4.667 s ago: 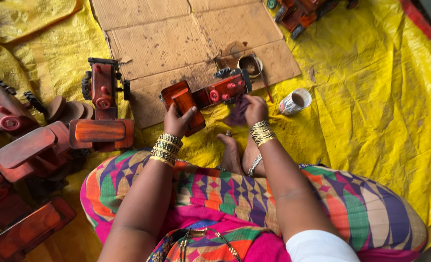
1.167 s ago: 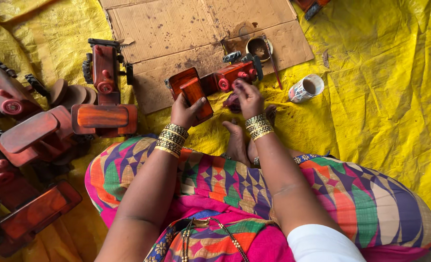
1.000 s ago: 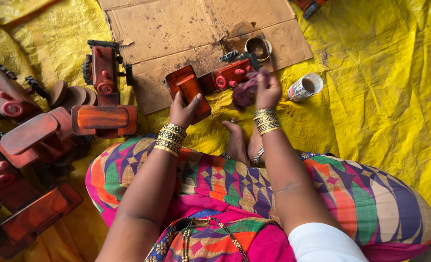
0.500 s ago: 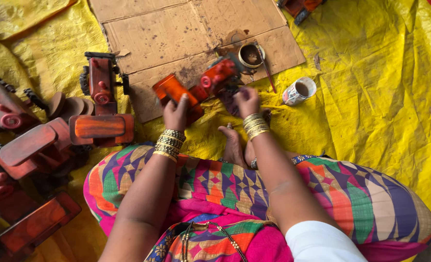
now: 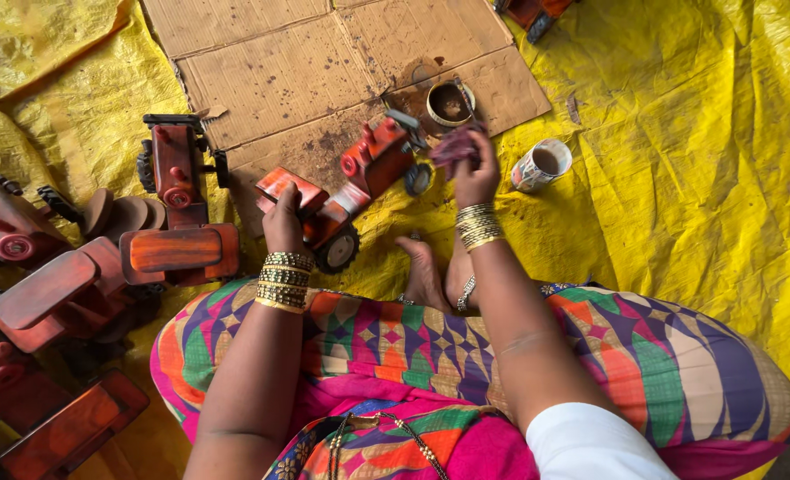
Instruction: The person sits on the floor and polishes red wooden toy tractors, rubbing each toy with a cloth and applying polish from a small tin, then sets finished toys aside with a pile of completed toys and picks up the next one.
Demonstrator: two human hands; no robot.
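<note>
A toy tractor [image 5: 351, 191] lies partly on the cardboard sheet [image 5: 306, 71], which is spread on the tarp [image 5: 679, 178] in front of the seated person. The left hand [image 5: 284, 218] rests on the tractor's near end; the right hand [image 5: 473, 173], to its right, holds a rag [image 5: 453, 144]. A small tin [image 5: 449, 102] sits on the cardboard just behind that hand, and a cup [image 5: 542, 164] stands on the tarp to the right. More toy tractors [image 5: 75, 267] crowd the left side.

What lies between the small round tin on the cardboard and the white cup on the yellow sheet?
In the head view, the right hand holding a dark cloth sits between the tin and the cup.
</note>
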